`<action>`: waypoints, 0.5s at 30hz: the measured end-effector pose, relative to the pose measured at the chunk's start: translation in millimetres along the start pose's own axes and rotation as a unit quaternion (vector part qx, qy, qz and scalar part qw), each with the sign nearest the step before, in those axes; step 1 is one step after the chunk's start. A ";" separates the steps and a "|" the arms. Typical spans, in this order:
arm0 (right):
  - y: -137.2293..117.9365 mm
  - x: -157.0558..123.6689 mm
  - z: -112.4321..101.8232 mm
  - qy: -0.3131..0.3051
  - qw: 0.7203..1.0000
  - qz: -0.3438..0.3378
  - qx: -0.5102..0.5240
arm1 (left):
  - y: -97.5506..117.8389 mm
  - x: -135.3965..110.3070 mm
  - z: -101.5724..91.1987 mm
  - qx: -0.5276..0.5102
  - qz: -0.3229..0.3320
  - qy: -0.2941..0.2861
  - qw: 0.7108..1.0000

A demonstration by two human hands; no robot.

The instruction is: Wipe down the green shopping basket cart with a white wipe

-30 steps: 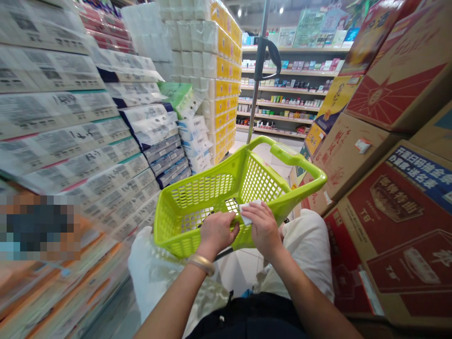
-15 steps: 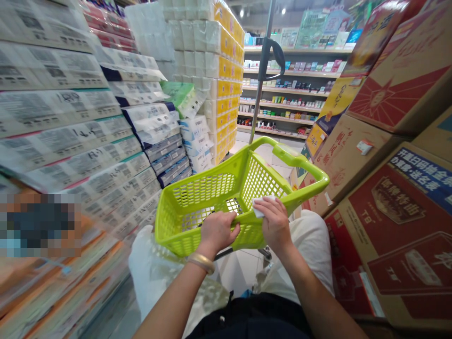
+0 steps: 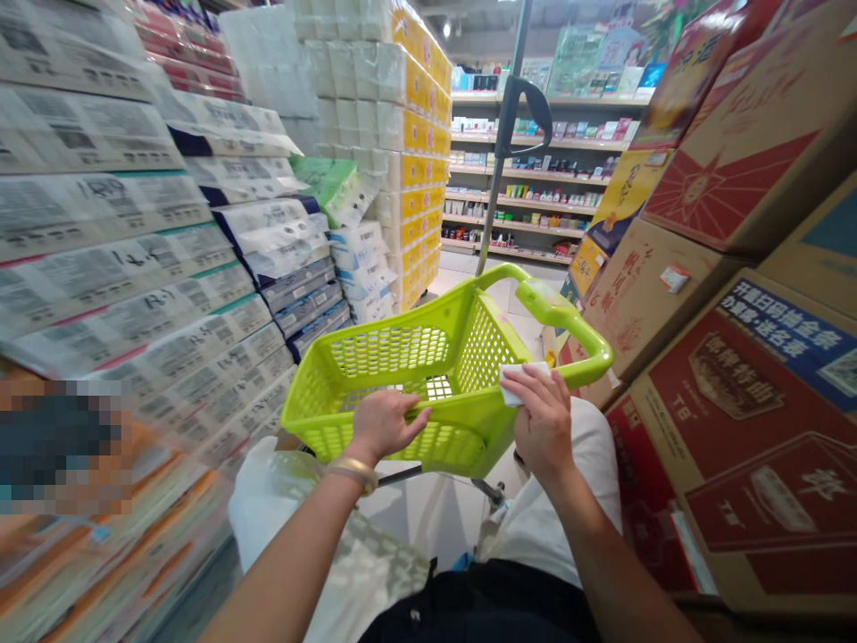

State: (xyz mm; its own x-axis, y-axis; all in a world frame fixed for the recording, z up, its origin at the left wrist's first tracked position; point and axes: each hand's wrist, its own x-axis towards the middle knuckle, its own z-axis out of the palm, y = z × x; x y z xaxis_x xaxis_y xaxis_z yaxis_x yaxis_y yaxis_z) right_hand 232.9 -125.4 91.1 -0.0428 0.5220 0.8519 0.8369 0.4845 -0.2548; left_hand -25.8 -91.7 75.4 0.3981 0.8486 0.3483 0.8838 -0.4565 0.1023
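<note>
In front of me stands a lime-green rolling shopping basket (image 3: 395, 420) with slotted walls and nothing visible inside. My left hand (image 3: 385, 424) rests on its near rim, fingers hooked over the edge and thumb sticking out to the right. A folded white tissue (image 3: 514, 386) is under the fingers of my right hand (image 3: 544, 411), pressed to the rim close to the thick green handle (image 3: 582, 335). From the basket's far end rises a grey pull handle (image 3: 510, 125).
Packs of paper goods (image 3: 127, 196) are stacked high on the left, with yellow-and-white tissue rolls (image 3: 381, 116) behind. Cardboard cartons (image 3: 756, 384) crowd the right side. Shelves of small goods (image 3: 536, 165) line the back. A pixelated patch covers the far left.
My right hand has slid the tissue along the rim, rightwards toward the handle. My left hand has shifted left along the near rim, its thumb now extended.
</note>
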 end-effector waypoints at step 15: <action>-6.0 3.6 -19.6 -0.010 1.000 0.008 0.022 | 57.5 26.1 -17.2 -0.097 0.050 0.095 0.989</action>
State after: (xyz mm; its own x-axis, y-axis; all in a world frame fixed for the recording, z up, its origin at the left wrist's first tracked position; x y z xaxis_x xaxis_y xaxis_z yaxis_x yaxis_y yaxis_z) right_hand 238.5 -140.2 104.7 -0.0412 0.5438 0.8382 0.8123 0.5067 -0.2888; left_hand 31.2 -100.4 106.4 0.4120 0.7386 0.5336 0.7708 -0.5948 0.2282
